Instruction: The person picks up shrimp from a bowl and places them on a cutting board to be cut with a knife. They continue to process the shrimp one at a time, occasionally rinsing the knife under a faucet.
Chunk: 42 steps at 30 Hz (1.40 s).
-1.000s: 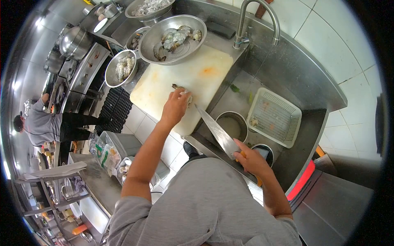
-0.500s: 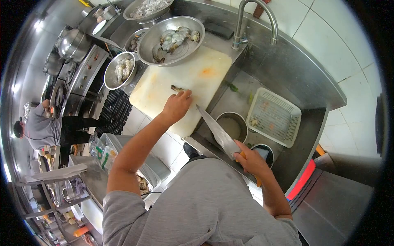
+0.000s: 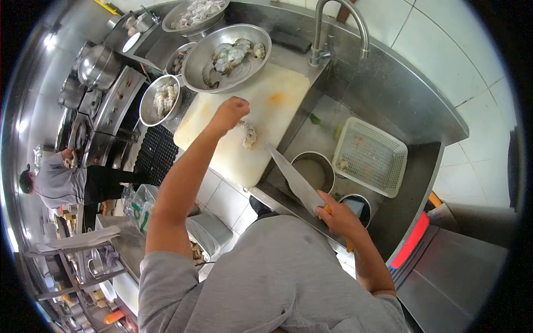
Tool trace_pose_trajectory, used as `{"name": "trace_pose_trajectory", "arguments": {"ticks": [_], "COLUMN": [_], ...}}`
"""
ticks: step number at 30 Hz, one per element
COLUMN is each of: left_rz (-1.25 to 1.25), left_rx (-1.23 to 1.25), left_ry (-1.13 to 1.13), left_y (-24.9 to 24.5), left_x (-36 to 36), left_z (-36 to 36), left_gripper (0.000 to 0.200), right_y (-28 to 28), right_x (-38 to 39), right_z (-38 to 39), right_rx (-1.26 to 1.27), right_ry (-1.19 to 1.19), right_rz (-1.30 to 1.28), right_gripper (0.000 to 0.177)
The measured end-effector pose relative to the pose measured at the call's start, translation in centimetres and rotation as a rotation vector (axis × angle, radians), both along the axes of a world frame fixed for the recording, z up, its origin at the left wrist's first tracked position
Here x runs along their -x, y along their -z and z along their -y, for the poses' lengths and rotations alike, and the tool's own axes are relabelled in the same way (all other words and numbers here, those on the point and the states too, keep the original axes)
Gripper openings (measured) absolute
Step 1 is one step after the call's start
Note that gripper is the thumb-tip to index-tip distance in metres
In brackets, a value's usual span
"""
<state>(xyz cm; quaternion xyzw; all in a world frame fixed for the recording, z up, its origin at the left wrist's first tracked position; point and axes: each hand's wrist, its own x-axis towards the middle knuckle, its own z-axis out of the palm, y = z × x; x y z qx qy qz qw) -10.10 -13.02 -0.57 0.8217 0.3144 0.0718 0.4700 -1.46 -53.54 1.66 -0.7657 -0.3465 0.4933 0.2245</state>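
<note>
My right hand (image 3: 336,215) grips the orange handle of a large kitchen knife (image 3: 296,180), whose broad blade points up and left over the sink's edge. My left hand (image 3: 232,114) is over the white cutting board (image 3: 214,152), just short of the big metal bowl. Its fingers are curled closed, and what they hold, if anything, is hidden. A shrimp (image 3: 249,136) lies on the board just below that hand, apart from the knife tip. Several whole shrimp sit in the metal bowl (image 3: 194,66) at the board's far end.
Left of the board stands a smaller bowl (image 3: 145,105) of pale shrimp pieces; another bowl (image 3: 168,22) is at the back. The sink (image 3: 383,75) holds a white plastic basket (image 3: 401,166) and a round pot (image 3: 332,180) under the faucet (image 3: 363,41). A co-worker (image 3: 61,180) stands far left.
My left hand has moved away from the shrimp, up and left toward the large bowl. The shrimp now lies uncovered on the board, lower than before. My right hand and the knife stay nearly still.
</note>
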Motion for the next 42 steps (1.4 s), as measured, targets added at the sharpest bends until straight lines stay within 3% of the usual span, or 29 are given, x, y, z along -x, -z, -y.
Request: {"name": "trace_pose_trajectory", "arguments": {"ticks": [1, 5, 11, 14, 18, 21, 24, 27, 30, 32, 34, 36, 39, 42], "left_rz": [-0.018, 0.123, -0.042, -0.229, -0.086, -0.388, -0.246, -0.354, -0.297, -0.447, -0.613, -0.816, -0.801, -0.694], "left_rx": [0.146, 0.284, 0.259, 0.112, 0.020, -0.219, -0.198, -0.220, -0.265, -0.723, -0.907, -0.812, -0.967, -0.889], "left_ry": [-0.095, -0.088, 0.022, 0.124, 0.152, 0.299, 0.256, 0.250, 0.210, 0.629, 0.801, 0.732, 0.757, 0.704], "left_y": [-0.9, -2.7, -3.7, -4.5, -8.9, -9.2, -10.6, -11.0, -13.1, -11.3, -9.0, -6.7, -4.8, -6.6], "left_x": [-0.6, -2.1, -2.8, -3.3, -3.8, -4.7, -5.2, -5.8, -6.4, -7.1, -6.6, -5.0, -3.6, -3.0], "left_z": [-0.3, -0.9, 0.0, -0.4, -0.6, -0.4, 0.1, 0.1, 0.8, -0.8, -1.6, -1.9, -3.7, -3.7], "left_gripper": [0.028, 0.035, 0.032, 0.031, 0.031, 0.031, 0.029, 0.026, 0.023, 0.023, 0.024, 0.025, 0.030, 0.032], "right_y": [0.3, 0.5, 0.0, 0.6, 0.0, 0.2, 0.9, 0.7, 0.7, 0.8, 1.5, 1.2, 0.7, 1.4], "right_x": [0.0, -0.1, -0.2, -0.2, -0.4, -0.2, -0.4, -0.1, -0.2, -0.1, -0.3, -0.4, -0.5, -0.3], "right_z": [0.1, 0.3, 0.1, 0.4, 0.2, 0.2, 0.4, 0.9, 0.5, 0.8, 0.7, 0.5, 0.2, 0.4], "right_rx": [-0.003, -0.003, 0.008, -0.002, 0.017, 0.024, -0.041, -0.022, -0.045, -0.060, -0.069, -0.072, -0.090, -0.107], "right_ry": [0.000, 0.022, 0.028, 0.034, 0.038, 0.036, 0.043, 0.011, 0.015, 0.025, 0.004, 0.001, 0.002, -0.003], "right_rz": [0.007, -0.014, -0.019, -0.026, -0.037, -0.031, -0.006, 0.033, 0.032, 0.021, 0.023, 0.018, 0.027, 0.035], "right_gripper": [0.056, 0.057, 0.057, 0.057, 0.057, 0.057, 0.057, 0.057, 0.057, 0.057, 0.057, 0.056, 0.057, 0.058]}}
